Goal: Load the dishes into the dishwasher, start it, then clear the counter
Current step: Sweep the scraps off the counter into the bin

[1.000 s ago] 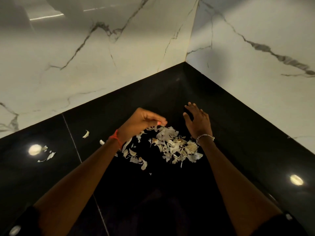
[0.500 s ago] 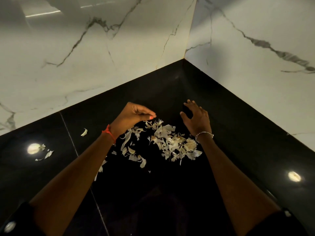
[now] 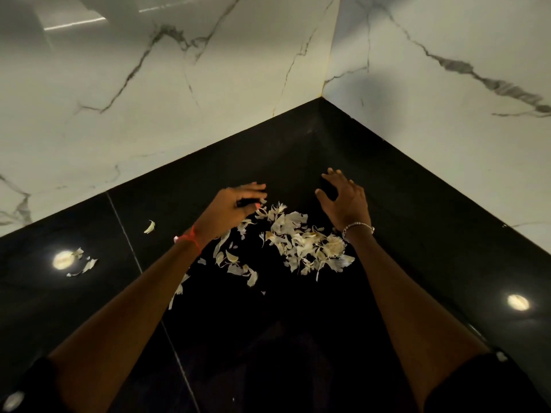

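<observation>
Here a glossy black desk [image 3: 417,248] runs into a corner between two white marble walls [image 3: 179,114] with grey veins. A loose pile of peels [image 3: 301,242], pale and papery, lies on the desk near the middle of the view, short of the corner.

The left hand [image 3: 235,210] hovers at ten o'clock of the pile, its fingers stretched forward toward the corner and blurred. It is released, with nothing seen in its grasp; whether the fingertips touch the nearest scraps I cannot tell. The right hand [image 3: 346,201] is at one o'clock of the pile, released too, with fingers spread and slightly bent, thumb out toward the left hand, holding nothing.

A red thread [image 3: 190,238] circles the left wrist and a silver bracelet [image 3: 357,227] the right. Smaller scraps trail from the pile at eight o'clock, some under the left forearm.

A single stray peel [image 3: 150,226] lies well apart at nine o'clock. A few more bits [image 3: 85,265] sit farther out the same way, just beside a round light reflection [image 3: 61,260]. A second reflection [image 3: 518,302] shines at four o'clock of the pile. A thin seam [image 3: 125,231] crosses the desk and passes under the left forearm
</observation>
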A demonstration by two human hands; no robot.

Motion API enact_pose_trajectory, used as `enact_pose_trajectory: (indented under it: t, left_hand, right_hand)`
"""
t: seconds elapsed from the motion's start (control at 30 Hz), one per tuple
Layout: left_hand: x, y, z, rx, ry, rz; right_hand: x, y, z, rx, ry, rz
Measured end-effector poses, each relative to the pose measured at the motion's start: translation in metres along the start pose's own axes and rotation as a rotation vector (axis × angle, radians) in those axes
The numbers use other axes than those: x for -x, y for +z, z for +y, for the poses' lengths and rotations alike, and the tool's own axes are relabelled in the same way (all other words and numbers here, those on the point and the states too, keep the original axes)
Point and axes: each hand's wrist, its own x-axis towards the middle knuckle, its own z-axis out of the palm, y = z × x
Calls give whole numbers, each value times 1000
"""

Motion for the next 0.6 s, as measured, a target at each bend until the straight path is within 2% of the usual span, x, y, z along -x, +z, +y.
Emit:
enact_pose_trajectory:
  t: [0.1,0.17,0.23,0.33,0.43,0.5,0.53,0.6]
  left_hand:
    - [26,11,14,111,33,-155]
    - [45,13,27,239,36,-187]
    - [61,9,35,337,63,-94]
    - [81,-4,38,356,48,91]
    - [110,-8,29,267,-5,209]
    - [137,-4,23,185,-39,233]
    - [149,0,20,153,-55,242]
    - [170,11,17,107,-83,272]
  right_hand:
    - [0,1,1,-4,-1,-6]
    - [-1,1,2,-10,-4,3]
    - [0,1,2,-18,-1,13]
    - [2,-2,-1,-29,-3,-35]
    - [3,-11,-1,235,-99,-245]
    - [9,-16,-2,355,-177,-322]
    - [18,-17,-6,342,-193,-338]
    - [48,-18,-22,161,-181,-387]
